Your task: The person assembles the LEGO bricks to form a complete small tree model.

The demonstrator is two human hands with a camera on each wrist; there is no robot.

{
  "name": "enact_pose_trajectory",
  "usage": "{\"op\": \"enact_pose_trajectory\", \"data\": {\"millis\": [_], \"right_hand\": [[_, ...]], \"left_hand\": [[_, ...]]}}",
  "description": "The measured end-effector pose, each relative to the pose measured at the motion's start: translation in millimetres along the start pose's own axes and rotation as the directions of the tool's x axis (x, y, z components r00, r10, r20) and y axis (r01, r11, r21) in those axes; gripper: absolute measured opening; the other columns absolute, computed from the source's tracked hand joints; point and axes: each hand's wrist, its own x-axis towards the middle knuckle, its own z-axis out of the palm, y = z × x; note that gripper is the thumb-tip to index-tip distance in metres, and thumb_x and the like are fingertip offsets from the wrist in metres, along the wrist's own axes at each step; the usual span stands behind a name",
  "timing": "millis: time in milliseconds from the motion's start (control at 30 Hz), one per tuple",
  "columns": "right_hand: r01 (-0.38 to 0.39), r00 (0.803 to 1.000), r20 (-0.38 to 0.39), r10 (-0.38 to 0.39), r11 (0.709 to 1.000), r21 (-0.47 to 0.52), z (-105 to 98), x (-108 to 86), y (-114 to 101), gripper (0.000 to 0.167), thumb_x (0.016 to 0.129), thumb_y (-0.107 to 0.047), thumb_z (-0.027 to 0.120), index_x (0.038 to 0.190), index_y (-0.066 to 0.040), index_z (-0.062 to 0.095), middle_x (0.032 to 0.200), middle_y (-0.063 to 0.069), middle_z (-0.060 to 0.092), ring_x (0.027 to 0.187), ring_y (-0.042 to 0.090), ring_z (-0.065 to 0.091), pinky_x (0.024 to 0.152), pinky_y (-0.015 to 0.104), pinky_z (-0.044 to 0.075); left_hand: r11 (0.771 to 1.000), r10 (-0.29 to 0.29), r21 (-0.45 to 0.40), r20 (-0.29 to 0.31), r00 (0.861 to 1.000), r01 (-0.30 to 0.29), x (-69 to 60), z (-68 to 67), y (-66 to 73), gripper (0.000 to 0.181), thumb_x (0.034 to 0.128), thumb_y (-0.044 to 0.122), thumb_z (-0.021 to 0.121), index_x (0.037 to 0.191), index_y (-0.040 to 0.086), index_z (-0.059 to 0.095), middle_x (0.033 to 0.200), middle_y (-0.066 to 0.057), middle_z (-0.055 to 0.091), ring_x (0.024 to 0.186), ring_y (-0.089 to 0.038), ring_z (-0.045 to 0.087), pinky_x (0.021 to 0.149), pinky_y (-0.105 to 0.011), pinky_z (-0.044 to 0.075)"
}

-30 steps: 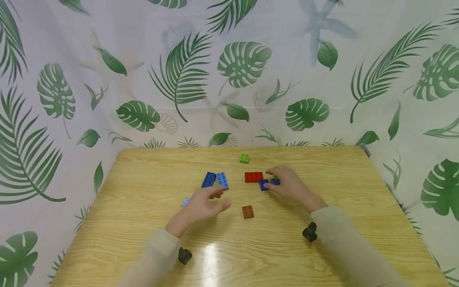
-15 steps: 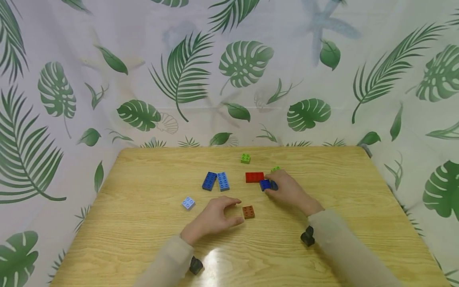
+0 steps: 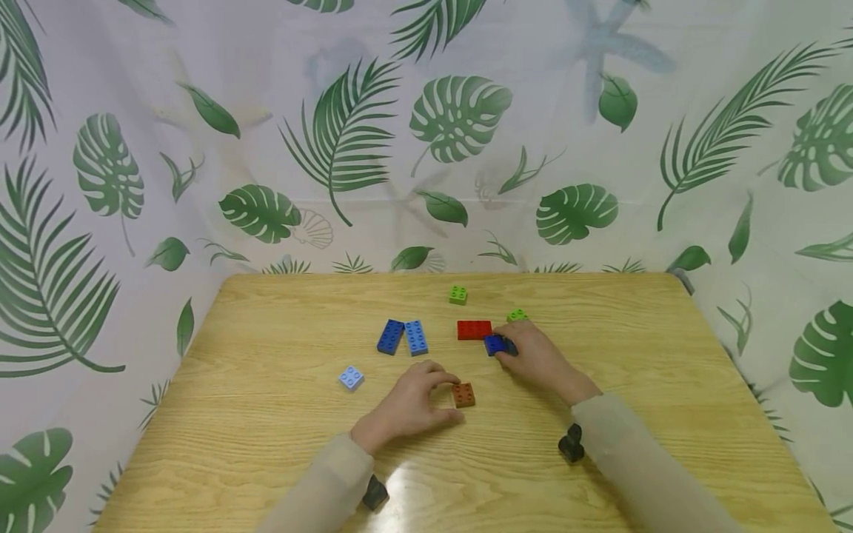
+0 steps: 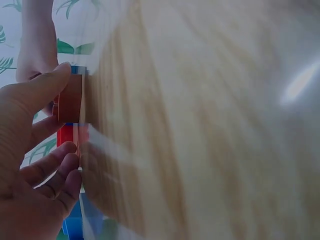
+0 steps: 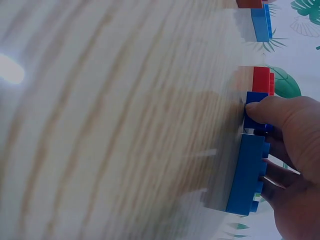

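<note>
My left hand point(image 3: 415, 402) is around the left side of a brown toy building brick point(image 3: 463, 394). Its index fingertip is at the brick's far corner, while the thumb lies apart from the near side in the head view. My right hand point(image 3: 541, 360) pinches a small dark blue brick point(image 3: 494, 345); in the right wrist view the thumb presses the near face of this blue brick point(image 5: 256, 110). Beside it is a longer blue brick point(image 5: 245, 175), mostly hidden under the right hand in the head view. A red brick point(image 3: 474, 330) sits just behind the small blue one.
On the wooden table point(image 3: 280, 459) lie a dark blue long brick point(image 3: 390, 337), a lighter blue long brick point(image 3: 416, 337) and a pale blue brick point(image 3: 351, 377). One green brick point(image 3: 457, 295) stands farther back; another green brick point(image 3: 517, 316) is behind the right hand.
My left hand has moved right and nearer to me, from beside the light blue brick to the brown brick. My right hand has closed its thumb and fingers on the small dark blue brick.
</note>
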Motion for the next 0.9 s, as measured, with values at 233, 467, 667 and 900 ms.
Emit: {"op": "enact_pose_trajectory", "data": {"millis": [233, 467, 667, 900], "right_hand": [[-0.007, 1.0, 0.01, 0.007, 1.0, 0.003, 0.0, 0.2, 0.9, 0.047, 0.098, -0.016, 0.076, 0.138, 0.004, 0.064, 0.134, 0.023, 0.068, 0.129, 0.043, 0.059, 0.109, 0.058, 0.049], [0.017, 1.0, -0.002, -0.017, 1.0, -0.007, -2.7, -0.3, 0.1, 0.045, 0.097, -0.016, 0.077, 0.135, 0.005, 0.066, 0.13, 0.023, 0.07, 0.126, 0.042, 0.061, 0.107, 0.057, 0.051], [0.036, 0.998, -0.045, -0.036, 0.999, 0.002, -8.1, -1.2, -8.5, 0.042, 0.095, -0.017, 0.08, 0.13, 0.003, 0.069, 0.123, 0.019, 0.073, 0.12, 0.038, 0.064, 0.103, 0.054, 0.053], [0.134, 0.988, -0.079, -0.133, 0.991, 0.009, -8.5, -7.0, -25.6, 0.036, 0.091, -0.015, 0.084, 0.122, 0.0, 0.073, 0.112, 0.013, 0.073, 0.108, 0.032, 0.066, 0.096, 0.051, 0.056]], "left_hand": [[0.999, -0.003, 0.042, -0.018, 1.0, 0.004, 4.9, 4.7, 1.7, 0.042, 0.091, 0.039, 0.084, 0.125, 0.015, 0.076, 0.122, -0.005, 0.066, 0.113, -0.021, 0.061, 0.1, -0.038, 0.051], [0.999, -0.038, 0.0, -0.011, 0.999, 0.038, 4.0, 3.4, -1.7, 0.037, 0.0928, 0.033, 0.083, 0.124, 0.014, 0.075, 0.121, -0.005, 0.065, 0.109, -0.02, 0.061, 0.095, -0.037, 0.053], [0.997, -0.053, -0.051, 0.014, 0.999, 0.053, 4.4, 0.8, -7.6, 0.038, 0.0933, 0.032, 0.083, 0.126, 0.015, 0.075, 0.123, -0.003, 0.064, 0.103, -0.015, 0.058, 0.09, -0.03, 0.052], [0.995, -0.051, -0.085, 0.024, 0.998, 0.053, 4.2, -2.1, -6.6, 0.038, 0.0927, 0.031, 0.084, 0.126, 0.015, 0.075, 0.123, -0.004, 0.064, 0.104, -0.017, 0.06, 0.09, -0.031, 0.052]]}}
